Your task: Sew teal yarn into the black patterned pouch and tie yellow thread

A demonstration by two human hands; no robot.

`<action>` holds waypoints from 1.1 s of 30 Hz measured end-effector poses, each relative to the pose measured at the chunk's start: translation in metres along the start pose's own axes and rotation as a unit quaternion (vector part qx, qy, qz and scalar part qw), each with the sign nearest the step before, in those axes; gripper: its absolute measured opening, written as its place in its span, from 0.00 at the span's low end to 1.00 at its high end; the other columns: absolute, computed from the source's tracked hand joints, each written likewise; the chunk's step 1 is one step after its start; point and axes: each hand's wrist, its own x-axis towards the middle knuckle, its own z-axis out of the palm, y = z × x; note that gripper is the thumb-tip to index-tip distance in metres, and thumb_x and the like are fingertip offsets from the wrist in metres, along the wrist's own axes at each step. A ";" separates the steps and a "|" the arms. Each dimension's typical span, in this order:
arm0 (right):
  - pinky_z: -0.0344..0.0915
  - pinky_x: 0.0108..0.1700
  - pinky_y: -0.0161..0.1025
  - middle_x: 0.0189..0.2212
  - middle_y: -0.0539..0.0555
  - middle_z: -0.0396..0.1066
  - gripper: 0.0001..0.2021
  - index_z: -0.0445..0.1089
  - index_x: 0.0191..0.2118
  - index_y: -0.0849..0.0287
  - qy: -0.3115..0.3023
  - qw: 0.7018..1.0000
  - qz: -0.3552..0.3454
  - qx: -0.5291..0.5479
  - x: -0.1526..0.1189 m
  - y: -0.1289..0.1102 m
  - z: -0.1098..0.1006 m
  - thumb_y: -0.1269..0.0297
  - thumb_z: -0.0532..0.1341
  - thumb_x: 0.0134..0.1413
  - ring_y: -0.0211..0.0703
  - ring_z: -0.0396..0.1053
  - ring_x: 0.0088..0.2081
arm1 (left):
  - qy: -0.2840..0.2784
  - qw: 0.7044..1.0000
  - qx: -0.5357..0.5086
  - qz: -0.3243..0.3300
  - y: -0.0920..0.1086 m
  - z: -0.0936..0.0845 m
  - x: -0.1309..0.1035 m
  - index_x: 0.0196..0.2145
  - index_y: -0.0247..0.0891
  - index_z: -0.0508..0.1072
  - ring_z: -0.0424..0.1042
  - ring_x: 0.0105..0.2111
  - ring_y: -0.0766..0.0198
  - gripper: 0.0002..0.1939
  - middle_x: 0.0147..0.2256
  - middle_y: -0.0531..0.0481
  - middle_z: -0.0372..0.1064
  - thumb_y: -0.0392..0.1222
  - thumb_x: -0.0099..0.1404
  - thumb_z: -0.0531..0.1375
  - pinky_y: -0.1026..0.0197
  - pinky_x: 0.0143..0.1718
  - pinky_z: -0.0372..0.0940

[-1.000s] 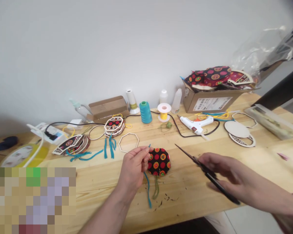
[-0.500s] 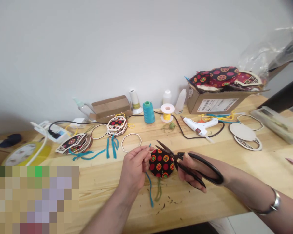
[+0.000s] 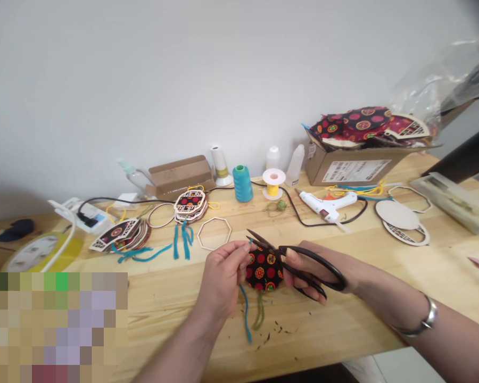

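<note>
Between the thumb and fingers of my left hand [image 3: 225,268] is a blue cord [image 3: 246,308]; its short end pokes up past the fingertips and its long end hangs down. My right hand [image 3: 303,266] grips black-handled scissors [image 3: 323,260]. Their parted blades lie close to the cord's short end, beside my left fingertips. Beneath both hands rests a round patterned fabric piece [image 3: 265,271], black with red and orange motifs. A green cord loop [image 3: 259,311] extends from its near edge. Small dark scraps [image 3: 268,336] are scattered on the table in front of it.
A white glue gun [image 3: 323,205] with a black cable lies behind my right hand. A teal thread cone [image 3: 242,183] and a yellow spool [image 3: 273,183] stand at the back. Blue cord pieces [image 3: 183,239] and an octagonal frame [image 3: 214,234] lie left; a cardboard box [image 3: 355,165] stands right.
My right hand has moved left with the scissors, bringing the blades from beside the cord's end up to it at my left fingertips. The left hand has barely moved.
</note>
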 end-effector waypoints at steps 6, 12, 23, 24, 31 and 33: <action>0.54 0.15 0.30 0.11 0.47 0.57 0.33 0.66 0.27 0.65 0.006 1.000 0.003 -0.010 0.001 0.002 0.000 0.32 0.48 0.45 0.31 0.56 0.13 | 0.008 1.000 0.001 -0.006 0.001 0.001 0.000 0.25 0.30 0.76 0.50 0.14 0.78 0.10 0.13 0.57 0.58 0.42 0.47 0.66 0.72 0.15 0.41; 0.50 0.14 0.29 0.11 0.46 0.56 0.33 0.65 0.25 0.64 0.020 0.999 0.002 -0.036 0.000 0.002 0.000 0.32 0.48 0.46 0.30 0.54 0.12 | 0.004 1.000 0.005 0.000 0.000 0.001 0.000 0.25 0.30 0.76 0.49 0.13 0.78 0.10 0.13 0.57 0.58 0.42 0.47 0.66 0.71 0.15 0.41; 0.44 0.17 0.31 0.13 0.45 0.53 0.25 0.57 0.20 0.60 0.099 0.977 0.038 -0.185 -0.022 0.007 -0.002 0.41 0.57 0.45 0.30 0.49 0.17 | -0.012 1.000 -0.013 0.007 -0.002 -0.004 0.002 0.27 0.30 0.74 0.45 0.13 0.79 0.11 0.14 0.60 0.53 0.42 0.50 0.65 0.71 0.15 0.39; 0.45 0.19 0.32 0.14 0.46 0.56 0.24 0.58 0.19 0.60 0.132 0.959 0.045 -0.249 -0.027 0.009 -0.003 0.42 0.59 0.44 0.31 0.51 0.18 | -0.014 1.000 -0.014 0.009 -0.002 -0.004 0.002 0.27 0.30 0.73 0.45 0.13 0.79 0.11 0.14 0.60 0.53 0.43 0.51 0.65 0.71 0.15 0.39; 0.54 0.24 0.41 0.22 0.59 0.71 0.15 0.68 0.26 0.57 0.319 0.763 0.142 -0.543 -0.085 0.040 -0.029 0.50 0.56 0.50 0.48 0.68 0.23 | -0.017 1.000 -0.018 0.010 -0.001 -0.001 0.001 0.26 0.30 0.73 0.46 0.14 0.79 0.12 0.15 0.59 0.53 0.44 0.50 0.65 0.72 0.15 0.41; 0.55 0.23 0.40 0.22 0.60 0.71 0.14 0.69 0.26 0.56 0.333 0.746 0.175 -0.549 -0.101 0.047 -0.039 0.51 0.56 0.51 0.48 0.69 0.23 | -0.018 1.000 -0.018 0.010 -0.001 0.000 0.000 0.26 0.30 0.73 0.47 0.14 0.79 0.12 0.15 0.59 0.54 0.44 0.50 0.65 0.72 0.15 0.41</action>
